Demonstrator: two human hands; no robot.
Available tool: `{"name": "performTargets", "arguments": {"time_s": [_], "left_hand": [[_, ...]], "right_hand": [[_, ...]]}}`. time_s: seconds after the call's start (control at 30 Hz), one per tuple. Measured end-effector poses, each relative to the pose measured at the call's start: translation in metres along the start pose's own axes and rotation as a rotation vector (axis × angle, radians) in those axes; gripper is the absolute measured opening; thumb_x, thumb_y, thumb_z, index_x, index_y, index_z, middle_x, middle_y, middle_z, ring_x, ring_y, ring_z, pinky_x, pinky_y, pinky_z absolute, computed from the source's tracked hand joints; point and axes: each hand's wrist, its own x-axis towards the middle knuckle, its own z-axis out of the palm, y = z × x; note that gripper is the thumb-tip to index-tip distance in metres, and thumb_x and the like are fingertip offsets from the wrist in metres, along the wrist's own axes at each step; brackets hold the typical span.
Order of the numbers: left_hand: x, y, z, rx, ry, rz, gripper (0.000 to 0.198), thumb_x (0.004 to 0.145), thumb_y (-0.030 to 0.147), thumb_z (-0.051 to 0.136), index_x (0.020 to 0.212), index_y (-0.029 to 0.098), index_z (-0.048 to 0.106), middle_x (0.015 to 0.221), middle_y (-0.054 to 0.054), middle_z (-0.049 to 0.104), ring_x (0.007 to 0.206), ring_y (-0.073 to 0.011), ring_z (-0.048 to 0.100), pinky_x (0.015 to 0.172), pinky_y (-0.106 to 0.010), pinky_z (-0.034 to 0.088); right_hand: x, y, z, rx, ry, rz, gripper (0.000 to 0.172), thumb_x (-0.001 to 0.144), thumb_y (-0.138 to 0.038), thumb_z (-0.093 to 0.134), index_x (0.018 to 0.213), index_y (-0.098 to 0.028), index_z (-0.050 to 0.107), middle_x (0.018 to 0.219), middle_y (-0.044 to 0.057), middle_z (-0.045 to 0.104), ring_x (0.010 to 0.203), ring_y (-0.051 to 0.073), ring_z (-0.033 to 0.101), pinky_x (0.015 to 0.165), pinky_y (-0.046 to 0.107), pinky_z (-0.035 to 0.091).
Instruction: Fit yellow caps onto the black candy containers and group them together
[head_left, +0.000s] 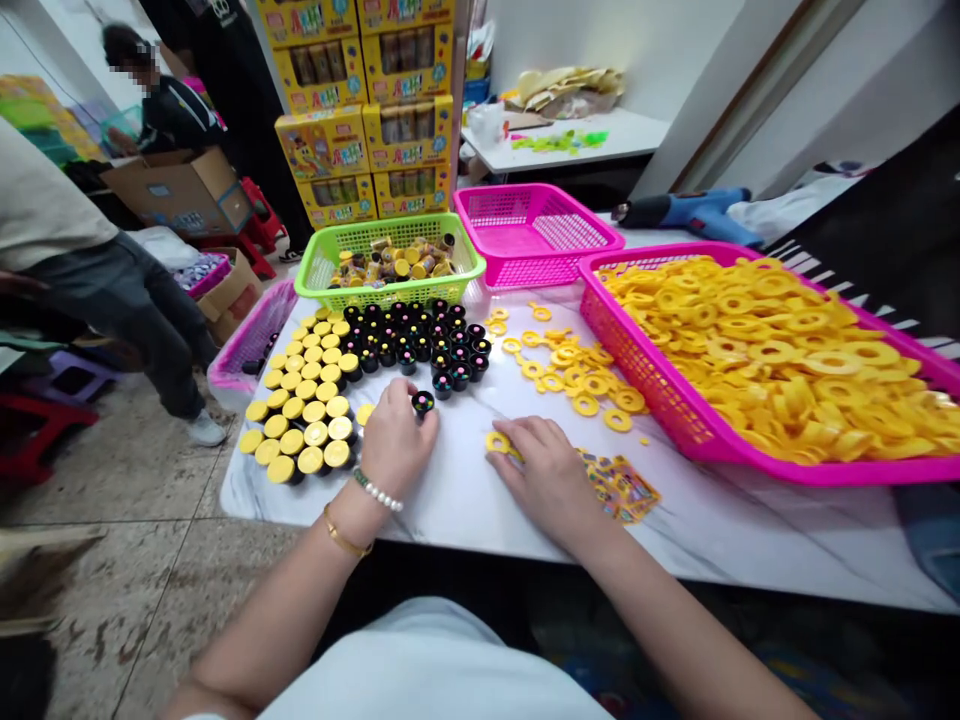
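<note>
My left hand point(396, 440) is closed around a small black cup point(423, 402) with coloured bits inside, at the near edge of the black group. Between the thumb and fingers of my right hand point(541, 478) is a yellow plastic ring point(496, 443) with a short tab. Several open black cups point(459, 372) stand beyond my left hand. To their left, rows of cups topped with yellow lids point(310, 460) stand close together. Loose yellow rings point(587, 383) lie beyond my right hand, and printed stickers or cards point(626, 490) are partly hidden behind it.
A pink basket point(660, 420) heaped with yellow rings stands at the right. Behind are a green basket point(390, 298) of small filled containers and a pink basket point(551, 270). A blue heat gun point(690, 212) lies at the back. Yellow boxes point(334, 155) are stacked beyond; other people are at the left.
</note>
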Motion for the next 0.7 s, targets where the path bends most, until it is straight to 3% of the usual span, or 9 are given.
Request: {"name": "performTargets", "arguments": {"time_s": [0.1, 0.17, 0.3, 0.47, 0.7], "left_hand": [[-0.022, -0.003, -0.003, -0.096, 0.019, 0.065, 0.021, 0.08, 0.019, 0.063, 0.098, 0.018, 0.052, 0.098, -0.007, 0.06, 0.083, -0.02, 0.062, 0.072, -0.031, 0.05], [-0.033, -0.006, -0.002, -0.217, -0.044, 0.09, 0.021, 0.079, 0.016, 0.063, 0.097, 0.019, 0.052, 0.098, -0.005, 0.06, 0.079, -0.0164, 0.06, 0.07, -0.028, 0.05], [-0.038, -0.01, 0.005, -0.374, -0.118, 0.089, 0.041, 0.076, 0.015, 0.071, 0.113, 0.017, 0.053, 0.094, -0.002, 0.064, 0.072, -0.0138, 0.058, 0.07, -0.027, 0.05], [-0.034, -0.013, 0.007, -0.347, -0.16, 0.184, 0.019, 0.081, 0.022, 0.071, 0.099, 0.015, 0.068, 0.085, -0.004, 0.061, 0.082, -0.0184, 0.059, 0.072, -0.029, 0.048], [-0.034, -0.013, 0.003, -0.286, -0.243, 0.167, 0.02, 0.082, 0.024, 0.071, 0.1, 0.016, 0.07, 0.083, -0.003, 0.059, 0.079, -0.019, 0.058, 0.071, -0.03, 0.048]], "right_hand": [[0.003, -0.001, -0.006, 0.102, -0.003, 0.006, 0.017, 0.088, -0.023, 0.06, 0.102, -0.015, 0.067, 0.095, 0.012, 0.065, 0.093, 0.027, 0.061, 0.085, 0.043, 0.051], [0.008, -0.005, -0.012, 0.232, -0.047, 0.033, 0.019, 0.089, -0.024, 0.061, 0.106, -0.017, 0.066, 0.096, 0.009, 0.067, 0.089, 0.023, 0.063, 0.082, 0.038, 0.053], [0.025, -0.019, -0.02, 0.445, -0.127, 0.076, 0.029, 0.087, -0.024, 0.065, 0.116, -0.02, 0.065, 0.094, 0.004, 0.07, 0.08, 0.017, 0.066, 0.075, 0.029, 0.054], [0.044, -0.032, -0.015, 0.428, -0.192, -0.085, 0.02, 0.086, -0.021, 0.067, 0.105, -0.016, 0.068, 0.093, 0.006, 0.072, 0.081, 0.016, 0.068, 0.075, 0.028, 0.055], [0.054, -0.034, -0.019, 0.323, -0.274, -0.203, 0.019, 0.085, -0.02, 0.067, 0.104, -0.017, 0.068, 0.086, 0.005, 0.069, 0.072, 0.014, 0.065, 0.066, 0.026, 0.053]]}}
